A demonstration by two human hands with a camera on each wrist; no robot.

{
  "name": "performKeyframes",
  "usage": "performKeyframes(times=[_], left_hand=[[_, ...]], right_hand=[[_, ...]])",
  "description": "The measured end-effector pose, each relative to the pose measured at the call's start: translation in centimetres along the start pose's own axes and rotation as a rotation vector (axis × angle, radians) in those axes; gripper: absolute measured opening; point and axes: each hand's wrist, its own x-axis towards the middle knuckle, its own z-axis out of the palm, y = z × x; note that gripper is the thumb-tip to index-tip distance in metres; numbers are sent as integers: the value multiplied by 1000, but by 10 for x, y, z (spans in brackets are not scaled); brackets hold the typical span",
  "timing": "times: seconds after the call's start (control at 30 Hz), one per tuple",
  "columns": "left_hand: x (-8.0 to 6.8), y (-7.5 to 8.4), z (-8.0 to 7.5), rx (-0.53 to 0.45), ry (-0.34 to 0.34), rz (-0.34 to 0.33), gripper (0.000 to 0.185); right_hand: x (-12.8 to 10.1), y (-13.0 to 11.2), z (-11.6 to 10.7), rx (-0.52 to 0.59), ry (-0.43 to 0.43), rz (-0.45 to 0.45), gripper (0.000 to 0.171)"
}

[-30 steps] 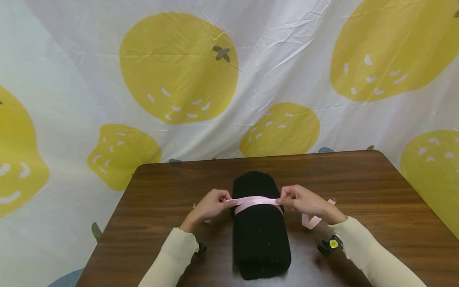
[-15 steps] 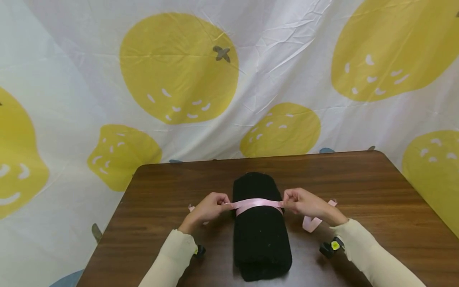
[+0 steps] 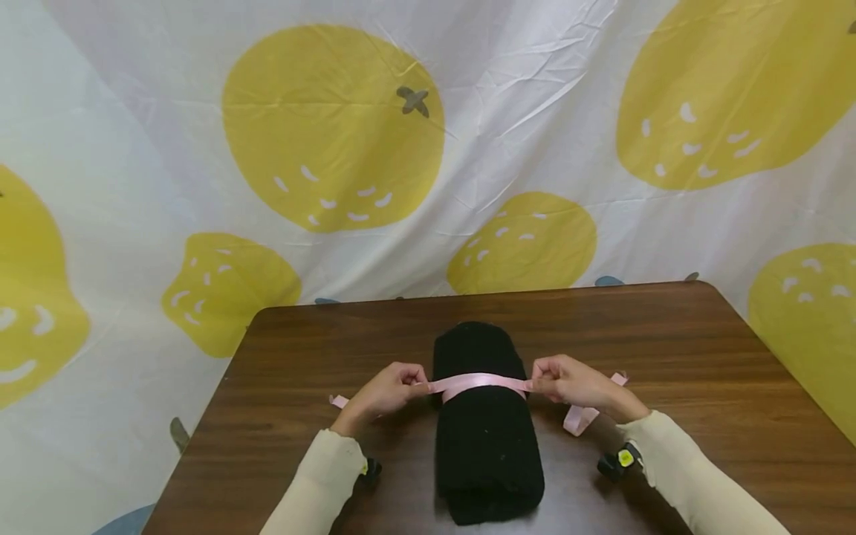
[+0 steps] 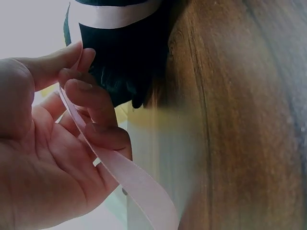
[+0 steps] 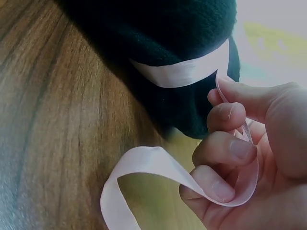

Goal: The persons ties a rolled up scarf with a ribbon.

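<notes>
A black rolled cloth [image 3: 490,446] lies lengthwise on the table, with a pink satin ribbon [image 3: 483,380] around its middle. On its left side my left hand [image 3: 391,390] pinches the ribbon between thumb and forefinger. The ribbon's tail runs through the left palm in the left wrist view and hangs past the fingers [image 4: 103,103]. My right hand [image 3: 578,383] pinches the ribbon at the roll's right side. In the right wrist view the tail passes through the curled fingers and loops out below. The stretch over the roll is drawn out between both hands. The roll's underside is hidden.
The brown wooden table [image 3: 321,342] reaches back to a white curtain [image 3: 154,171] printed with yellow fruit. Black wrist-worn devices [image 3: 615,462] sit under both cuffs. A loose ribbon end [image 3: 580,420] hangs by the right wrist.
Both hands have moved slightly apart and a little nearer the body, still pinching the ribbon. More of the left ribbon tail shows beyond the left wrist. The roll has hardly moved.
</notes>
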Motion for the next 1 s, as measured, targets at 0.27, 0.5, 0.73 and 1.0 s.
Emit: performKeyframes(times=[0.27,0.5,0.73,1.0], left_hand=[[2,-7,3,-34,-5,-16,27],[5,-12,6,-42,-44,-10,28],[4,-9,7,-42,-44,-6,28],[5,-10,6,-54,-43,-8,28]], right_hand=[[1,-2,4,-3,31,9,21],[2,5,8,98,-22,52,23],[2,13,7,164,-31,96,27],[3,13,7,160,-36,114,28]])
